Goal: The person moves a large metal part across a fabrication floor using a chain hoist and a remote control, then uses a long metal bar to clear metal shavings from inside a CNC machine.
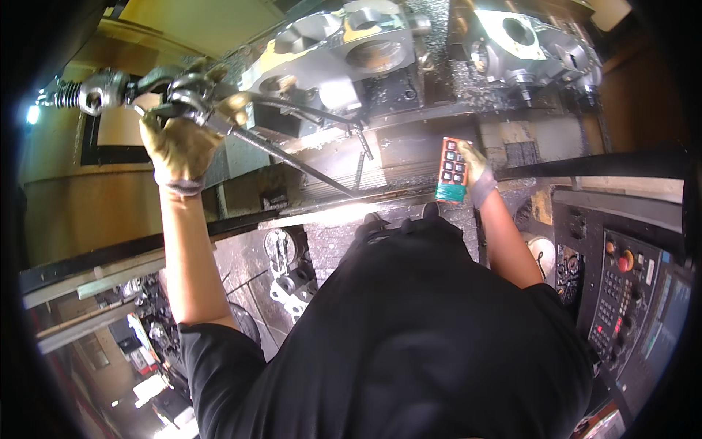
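Observation:
My left hand (184,145), in a pale work glove, is up at the left with its fingers around a dark metal tool assembly (189,90). The assembly has a ribbed end and a collar with a hole at its left. Two long dark rods (290,160) slant from it down to the right; its exact kind is unclear. In my gloved right hand (474,164) is an orange insert box (452,164) with a green end. Small dark cutting inserts sit in its square pockets. Part of the right fingers is hidden behind the box.
Machined metal housings (378,52) stand inside the machine enclosure at the back, with another casting (515,41) to the right. Metal chips (471,82) lie between them. A control panel (625,296) with buttons is at right. A metal part (293,288) lies low at left.

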### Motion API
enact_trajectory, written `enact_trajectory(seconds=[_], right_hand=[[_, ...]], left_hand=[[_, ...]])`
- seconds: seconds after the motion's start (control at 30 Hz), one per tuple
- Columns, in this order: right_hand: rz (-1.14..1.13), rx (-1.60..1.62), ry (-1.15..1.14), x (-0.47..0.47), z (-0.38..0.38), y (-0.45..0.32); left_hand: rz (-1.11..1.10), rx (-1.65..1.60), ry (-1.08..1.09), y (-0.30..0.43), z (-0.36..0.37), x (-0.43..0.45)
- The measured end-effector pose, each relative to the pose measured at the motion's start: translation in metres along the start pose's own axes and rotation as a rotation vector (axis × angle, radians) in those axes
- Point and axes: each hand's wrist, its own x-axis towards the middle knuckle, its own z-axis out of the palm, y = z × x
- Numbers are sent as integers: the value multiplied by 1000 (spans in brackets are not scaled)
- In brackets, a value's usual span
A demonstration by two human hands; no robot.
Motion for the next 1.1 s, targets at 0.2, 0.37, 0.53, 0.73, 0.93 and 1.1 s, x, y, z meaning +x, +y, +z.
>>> enact_trajectory(seconds=[0.2, 0.37, 0.53, 0.73, 0.93, 1.1], right_hand=[[19, -26, -4, 18, -43, 14], [58, -80, 21, 2, -35, 5], [118, -61, -58, 11, -29, 6], [174, -120, 2, 20, -22, 12], [172, -106, -26, 16, -21, 12], [182, -157, -41, 16, -19, 13]], left_hand=[[-20, -71, -48, -10, 34, -13], [80, 77, 50, -29, 44, -39], [192, 336, 196, -34, 56, -50], [255, 405, 267, -23, 57, -60], [298, 375, 287, -9, 53, -64], [338, 234, 341, -8, 55, -65]])
